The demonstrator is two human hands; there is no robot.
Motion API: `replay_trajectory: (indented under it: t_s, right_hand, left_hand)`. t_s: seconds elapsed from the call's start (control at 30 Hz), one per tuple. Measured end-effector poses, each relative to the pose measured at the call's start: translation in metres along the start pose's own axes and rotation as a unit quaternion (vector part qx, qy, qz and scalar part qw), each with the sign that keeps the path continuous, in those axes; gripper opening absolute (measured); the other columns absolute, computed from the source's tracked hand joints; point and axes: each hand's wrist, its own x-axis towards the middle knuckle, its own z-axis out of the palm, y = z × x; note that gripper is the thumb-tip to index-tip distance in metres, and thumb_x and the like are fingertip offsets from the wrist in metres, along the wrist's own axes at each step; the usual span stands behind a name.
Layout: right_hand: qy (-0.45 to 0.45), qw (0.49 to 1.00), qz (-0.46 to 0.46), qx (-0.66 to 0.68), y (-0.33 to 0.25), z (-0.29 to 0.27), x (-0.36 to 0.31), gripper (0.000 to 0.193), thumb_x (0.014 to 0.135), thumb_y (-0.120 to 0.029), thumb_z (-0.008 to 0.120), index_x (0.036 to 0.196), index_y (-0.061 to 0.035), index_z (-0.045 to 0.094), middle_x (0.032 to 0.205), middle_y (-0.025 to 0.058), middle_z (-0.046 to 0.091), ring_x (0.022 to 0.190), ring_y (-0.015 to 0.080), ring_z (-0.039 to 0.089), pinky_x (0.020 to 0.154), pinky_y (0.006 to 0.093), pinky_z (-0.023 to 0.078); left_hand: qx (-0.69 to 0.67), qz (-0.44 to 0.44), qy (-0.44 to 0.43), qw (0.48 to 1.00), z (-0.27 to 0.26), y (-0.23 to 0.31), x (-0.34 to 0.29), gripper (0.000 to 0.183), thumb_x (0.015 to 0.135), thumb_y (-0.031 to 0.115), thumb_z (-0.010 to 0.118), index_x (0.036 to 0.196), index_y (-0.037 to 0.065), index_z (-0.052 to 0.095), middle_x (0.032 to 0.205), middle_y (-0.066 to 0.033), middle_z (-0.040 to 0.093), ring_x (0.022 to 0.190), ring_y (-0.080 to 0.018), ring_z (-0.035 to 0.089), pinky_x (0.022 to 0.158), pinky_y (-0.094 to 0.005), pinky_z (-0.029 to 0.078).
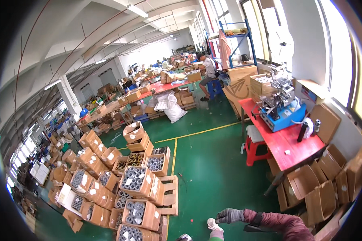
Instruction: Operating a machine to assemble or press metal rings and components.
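Note:
My right hand (230,215), in a grey knit glove, reaches in from the lower right on a maroon sleeve with a dark band at the wrist. It is held above the green floor, its fingers loosely bent and slightly apart, and no object shows in it. Just left of the fingertips is a pale shape (213,224) that looks like a shoe; I cannot tell for sure. A grey and white shape (184,237) is cut off by the lower edge. My left hand does not show.
Stacked cartons (138,178) of grey ring-shaped parts stand on the left beside a wooden pallet (171,197). On the right, a red table (287,150) bears a blue-based machine (283,114); a red stool (256,148) and empty cartons (303,180) are nearby. Farther off, a person (209,70) sits.

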Motion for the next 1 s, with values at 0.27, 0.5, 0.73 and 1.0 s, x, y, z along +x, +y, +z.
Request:
replay_trajectory:
  t_s: [0.27, 0.5, 0.73, 1.0]
  right_hand:
    - [0.122, 0.990, 0.067, -0.036, -0.007, -0.238, 0.059, 0.026, 0.086, -0.026, 0.057, 0.103, -0.0069, 0.061, 0.084, 0.0008, 0.058, 0.070, 0.0100, 0.054, 0.060, 0.0255, 0.047]
    - [0.325, 0.898, 0.259, 0.148, 0.027, -0.379, 0.078, 0.023, 0.084, -0.030, 0.061, 0.092, -0.0081, 0.065, 0.065, -0.0018, 0.054, 0.055, 0.0055, 0.048, 0.049, 0.0226, 0.041]
    - [0.355, 0.890, 0.211, 0.193, 0.064, -0.611, 0.171, 0.021, 0.082, -0.027, 0.063, 0.090, -0.0081, 0.066, 0.064, -0.0012, 0.055, 0.053, 0.0066, 0.049, 0.048, 0.0235, 0.041]
    - [0.088, 0.844, -0.301, -0.435, 0.052, -0.900, 0.397, 0.026, 0.083, -0.020, 0.058, 0.103, -0.0038, 0.060, 0.091, 0.0145, 0.060, 0.081, 0.0263, 0.058, 0.074, 0.0327, 0.048]
  left_hand:
    - [0.031, 0.077, -0.083, 0.993, 0.118, 0.183, 0.249, 0.027, 0.081, 0.018, 0.060, 0.102, 0.000, 0.061, 0.091, -0.0039, 0.062, 0.079, -0.0138, 0.060, 0.073, -0.0258, 0.049]
    - [0.088, 0.025, -0.143, 0.985, 0.252, 0.262, 0.487, 0.035, 0.080, 0.015, 0.061, 0.109, -0.003, 0.057, 0.100, -0.0083, 0.061, 0.087, -0.0164, 0.060, 0.078, -0.0276, 0.050]
    - [0.258, 0.121, -0.163, 0.945, 0.359, 0.343, 0.663, 0.030, 0.086, 0.023, 0.050, 0.107, 0.004, 0.059, 0.100, -0.0089, 0.063, 0.090, -0.0167, 0.060, 0.080, -0.0292, 0.048]
    - [0.057, 0.041, -0.035, 0.997, 0.377, 0.446, 0.830, 0.029, 0.086, 0.023, 0.052, 0.106, 0.004, 0.060, 0.098, -0.0040, 0.062, 0.092, -0.0164, 0.058, 0.080, -0.0296, 0.046]
